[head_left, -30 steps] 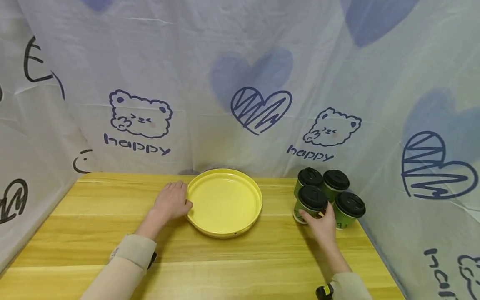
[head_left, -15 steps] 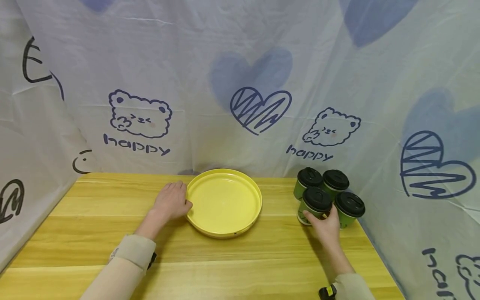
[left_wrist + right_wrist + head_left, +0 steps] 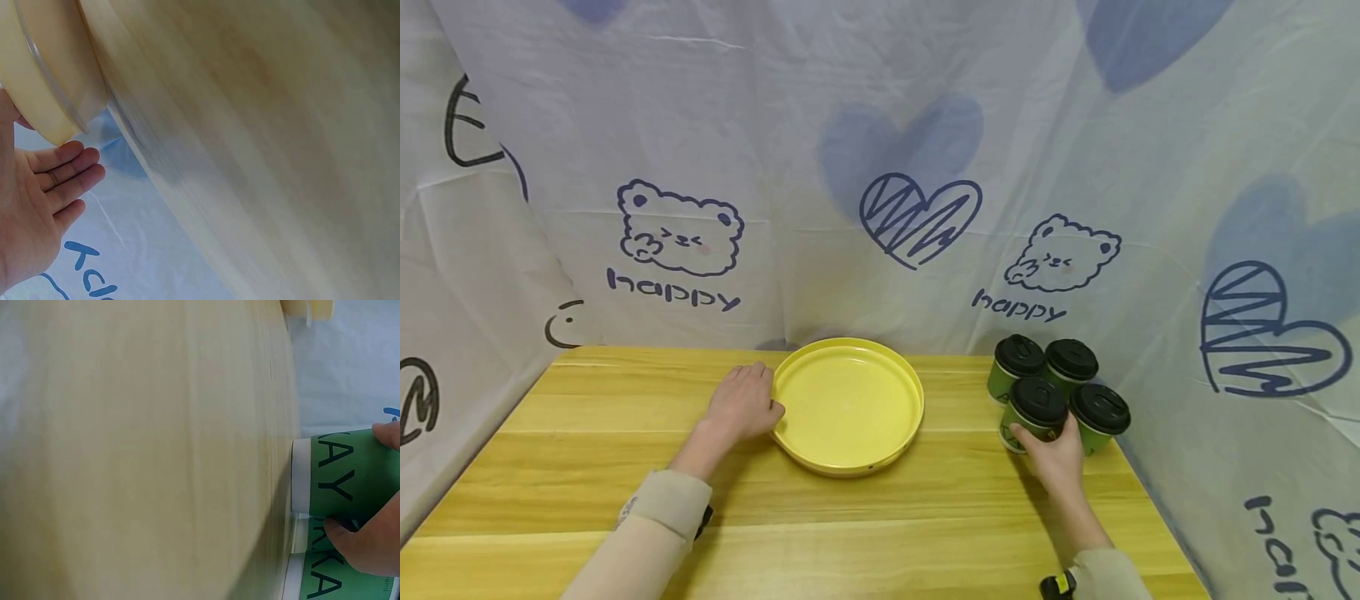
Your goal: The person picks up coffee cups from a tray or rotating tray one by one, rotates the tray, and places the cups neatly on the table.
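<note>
My left hand point(image 3: 743, 403) rests at the left rim of a round yellow tray point(image 3: 850, 408). In the left wrist view its four fingers point(image 3: 65, 178) lie nearly straight by the tray's edge, with the thumb partly hidden. My right hand point(image 3: 1055, 458) grips a green paper cup point(image 3: 1024, 417) with a black lid, thumb on its left side and fingers on its right. The right wrist view shows dark letters on that cup point(image 3: 340, 475) and its white base close to the table. A second green cup point(image 3: 331, 575) stands tight beside it.
Behind the gripped cup stand two more lidded cups, a back left cup point(image 3: 1017, 358) and a back right cup point(image 3: 1071, 362). Another cup point(image 3: 1099, 412) is at its right, near the table's right edge. A printed cloth point(image 3: 880, 167) hangs behind the wooden table point(image 3: 820, 533).
My right hand has shifted slightly right and toward me with the cup, bringing it nearer the right-hand cup. The left hand and the tray have stayed still.
</note>
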A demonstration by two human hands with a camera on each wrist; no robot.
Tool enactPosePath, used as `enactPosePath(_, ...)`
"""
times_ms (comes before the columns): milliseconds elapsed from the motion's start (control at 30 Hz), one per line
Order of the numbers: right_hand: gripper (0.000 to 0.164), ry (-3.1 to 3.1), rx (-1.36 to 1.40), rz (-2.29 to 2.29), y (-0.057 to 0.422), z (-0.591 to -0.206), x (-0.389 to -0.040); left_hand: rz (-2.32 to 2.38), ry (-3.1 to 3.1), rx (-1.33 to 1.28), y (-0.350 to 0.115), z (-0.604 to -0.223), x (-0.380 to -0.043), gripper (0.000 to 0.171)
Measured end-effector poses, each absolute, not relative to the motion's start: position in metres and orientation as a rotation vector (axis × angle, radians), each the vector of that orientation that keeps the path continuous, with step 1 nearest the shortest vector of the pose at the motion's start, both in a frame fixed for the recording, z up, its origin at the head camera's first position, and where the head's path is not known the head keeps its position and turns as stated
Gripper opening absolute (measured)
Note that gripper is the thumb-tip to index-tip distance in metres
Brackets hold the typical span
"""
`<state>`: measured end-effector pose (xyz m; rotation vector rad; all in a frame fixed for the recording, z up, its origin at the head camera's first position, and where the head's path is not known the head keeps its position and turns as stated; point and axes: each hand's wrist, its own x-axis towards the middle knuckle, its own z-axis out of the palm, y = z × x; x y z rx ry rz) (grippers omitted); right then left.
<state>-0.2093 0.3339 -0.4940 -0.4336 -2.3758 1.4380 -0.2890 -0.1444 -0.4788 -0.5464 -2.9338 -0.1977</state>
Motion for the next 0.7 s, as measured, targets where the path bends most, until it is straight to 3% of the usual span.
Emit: enactPosePath(700, 0.095, -2.360, -0.417, 1.433, 0.327, -0.475, -0.182, -0.283, -2.962, -0.406, -0.143, -0.472, -0.281, 0.062)
